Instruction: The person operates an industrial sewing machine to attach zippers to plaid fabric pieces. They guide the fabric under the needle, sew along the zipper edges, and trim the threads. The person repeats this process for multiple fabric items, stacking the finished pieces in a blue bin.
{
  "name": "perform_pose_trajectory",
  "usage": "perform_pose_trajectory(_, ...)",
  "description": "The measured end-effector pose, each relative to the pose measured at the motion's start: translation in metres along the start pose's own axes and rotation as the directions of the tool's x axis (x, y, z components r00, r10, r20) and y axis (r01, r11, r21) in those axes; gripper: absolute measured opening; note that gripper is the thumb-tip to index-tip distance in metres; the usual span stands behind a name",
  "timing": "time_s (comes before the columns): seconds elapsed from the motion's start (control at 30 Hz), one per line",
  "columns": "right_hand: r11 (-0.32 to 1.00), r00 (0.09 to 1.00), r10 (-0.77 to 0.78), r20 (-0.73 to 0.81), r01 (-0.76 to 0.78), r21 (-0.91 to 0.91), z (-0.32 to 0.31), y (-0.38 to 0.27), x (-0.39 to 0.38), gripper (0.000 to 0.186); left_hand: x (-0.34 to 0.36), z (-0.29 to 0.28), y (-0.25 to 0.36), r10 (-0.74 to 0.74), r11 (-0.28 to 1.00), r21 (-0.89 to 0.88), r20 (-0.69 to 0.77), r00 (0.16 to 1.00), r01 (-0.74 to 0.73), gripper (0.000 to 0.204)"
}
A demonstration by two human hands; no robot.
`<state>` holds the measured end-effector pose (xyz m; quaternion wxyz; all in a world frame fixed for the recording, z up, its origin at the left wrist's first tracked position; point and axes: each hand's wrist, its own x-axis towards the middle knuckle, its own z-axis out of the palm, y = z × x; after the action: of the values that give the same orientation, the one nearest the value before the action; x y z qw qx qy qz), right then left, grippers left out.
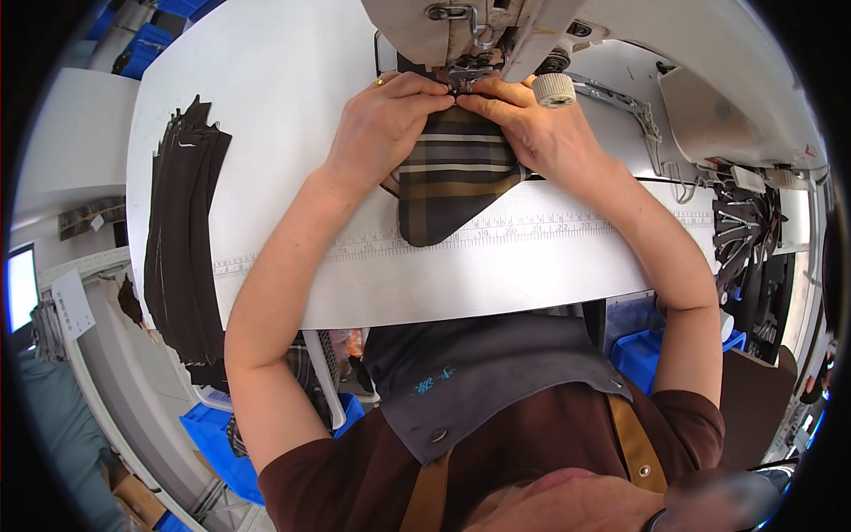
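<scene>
A plaid cloth piece (456, 168) in dark brown, grey and tan lies on the white table, its rounded tip toward me. Its far edge sits under the presser foot area (470, 75) of a sewing machine (523, 35). My left hand (383, 124) is closed, thumb and fingertips pinching the cloth's far edge just left of the needle. From the other side, my right hand (542, 129) grips the same edge, thumb and forefinger close to the left fingertips. The needle itself is too small to make out.
A stack of dark brown cloth strips (186, 222) hangs over the table's left edge. A printed ruler scale (532, 226) crosses the white table (266, 115). More dark strips (745, 226) hang at the right. Blue bins (634, 355) stand below the table.
</scene>
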<state>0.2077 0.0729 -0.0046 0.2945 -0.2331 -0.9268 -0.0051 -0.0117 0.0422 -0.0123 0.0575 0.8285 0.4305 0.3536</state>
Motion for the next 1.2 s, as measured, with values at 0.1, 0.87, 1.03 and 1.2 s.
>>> perform_pose_trajectory(0.1, 1.000, 1.000, 0.012, 0.009, -0.012, 0.003, 0.003, 0.002, -0.003, 0.041, 0.001, 0.002, 0.002, 0.005, 1.000, 0.009, -0.034, 0.999, -0.005, 0.022)
perform_pose_trajectory(0.87, 0.949, 0.994, 0.112, 0.012, -0.111, 0.296, -0.006, 0.008, -0.015, 0.044, -0.002, -0.002, 0.010, -0.128, 0.979, 0.153, -0.041, 0.991, 0.133, 0.027)
perform_pose_trajectory(1.03, 0.934, 0.924, 0.326, -0.201, -0.347, -0.080, -0.046, 0.042, -0.053, 0.033, 0.008, -0.008, 0.001, -0.455, 0.835, -0.322, 0.048, 0.889, 0.445, 0.022)
perform_pose_trajectory(1.2, 0.857, 0.872, 0.475, -0.121, -0.489, -0.160, -0.051, 0.088, -0.085, 0.024, -0.006, -0.009, 0.002, 0.103, 0.946, 0.297, 0.098, 0.990, -0.128, 0.017)
